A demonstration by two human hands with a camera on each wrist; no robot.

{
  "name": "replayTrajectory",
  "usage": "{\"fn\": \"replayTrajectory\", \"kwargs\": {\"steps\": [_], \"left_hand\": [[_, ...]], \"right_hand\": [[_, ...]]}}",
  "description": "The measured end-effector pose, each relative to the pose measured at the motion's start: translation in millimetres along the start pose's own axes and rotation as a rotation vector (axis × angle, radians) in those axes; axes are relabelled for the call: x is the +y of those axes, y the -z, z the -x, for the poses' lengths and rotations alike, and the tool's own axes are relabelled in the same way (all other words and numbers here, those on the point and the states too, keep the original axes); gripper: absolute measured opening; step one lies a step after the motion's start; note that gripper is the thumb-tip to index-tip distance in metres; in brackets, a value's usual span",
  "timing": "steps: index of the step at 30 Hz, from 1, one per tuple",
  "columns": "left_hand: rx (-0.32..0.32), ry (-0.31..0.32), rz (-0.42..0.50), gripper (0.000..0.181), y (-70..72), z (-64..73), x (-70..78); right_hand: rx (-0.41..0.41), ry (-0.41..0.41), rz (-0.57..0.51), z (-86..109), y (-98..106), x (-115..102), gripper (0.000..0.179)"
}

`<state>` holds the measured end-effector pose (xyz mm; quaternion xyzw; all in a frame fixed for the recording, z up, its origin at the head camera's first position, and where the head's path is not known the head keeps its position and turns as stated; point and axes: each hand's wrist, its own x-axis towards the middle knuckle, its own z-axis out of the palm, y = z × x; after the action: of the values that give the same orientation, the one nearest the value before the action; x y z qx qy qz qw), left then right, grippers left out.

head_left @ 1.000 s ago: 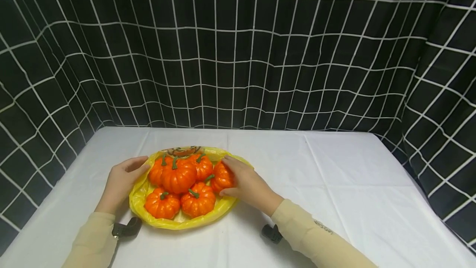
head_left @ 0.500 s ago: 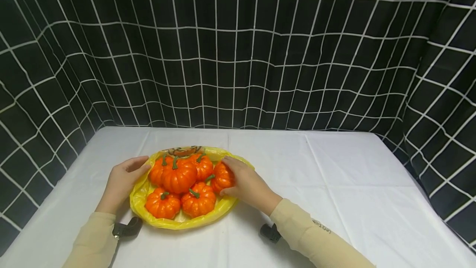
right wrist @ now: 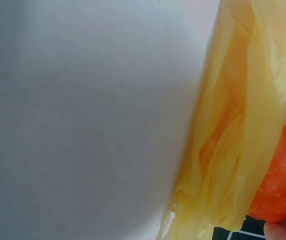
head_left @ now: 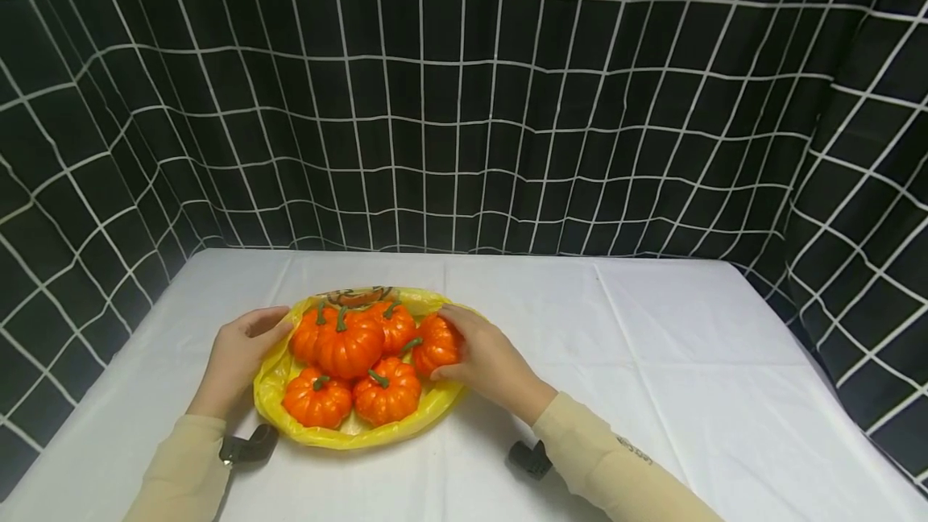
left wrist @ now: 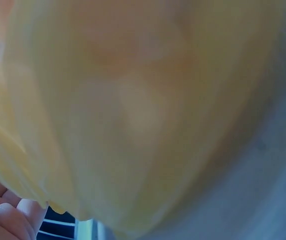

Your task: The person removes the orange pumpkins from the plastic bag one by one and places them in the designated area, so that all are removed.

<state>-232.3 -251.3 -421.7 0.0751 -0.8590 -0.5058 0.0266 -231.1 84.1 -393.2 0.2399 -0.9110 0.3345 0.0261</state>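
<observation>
A yellow plastic bag (head_left: pixel 355 437), its mouth rolled wide, lies on the table with several small orange pumpkins inside. My right hand (head_left: pixel 489 357) reaches over the bag's right rim and grips the rightmost pumpkin (head_left: pixel 437 343), thumb at the near side and fingers at the far side. In the right wrist view that pumpkin (right wrist: pixel 280 180) shows beside the bag's yellow wall (right wrist: pixel 233 135). At the left rim, my left hand (head_left: pixel 239 349) rests against the bag with relaxed fingers. The left wrist view is mostly filled by the blurred bag (left wrist: pixel 128 130), with part of the palm (left wrist: pixel 8 220) visible below.
Beneath the bag is a table with a white cloth (head_left: pixel 580 321). A black curtain with a white grid (head_left: pixel 464 103) surrounds its back and sides. Dark wrist cameras sit by the left sleeve (head_left: pixel 250 445) and right sleeve (head_left: pixel 532 457).
The gripped pumpkin has shifted very slightly to the right along with my right hand. My left hand, the bag and the other pumpkins look the same.
</observation>
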Motion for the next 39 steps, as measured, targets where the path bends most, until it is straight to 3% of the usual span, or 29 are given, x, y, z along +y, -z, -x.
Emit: {"fn": "replayTrajectory", "kwargs": {"steps": [16,26,39], "left_hand": [[-0.001,0.013,0.03,0.052,-3.1,-0.6,1.3],[-0.01,0.033,0.017,0.052,-1.1,2.7,3.2],[0.0,-0.02,0.018,0.053,-0.8,0.1,-0.9]], "right_hand": [[0.017,-0.033,-0.06,4.2,7,0,0.079],[0.078,-0.039,-0.136,10.0,13,1,0.079],[0.153,-0.025,-0.213,16.7,27,9,0.082]]}}
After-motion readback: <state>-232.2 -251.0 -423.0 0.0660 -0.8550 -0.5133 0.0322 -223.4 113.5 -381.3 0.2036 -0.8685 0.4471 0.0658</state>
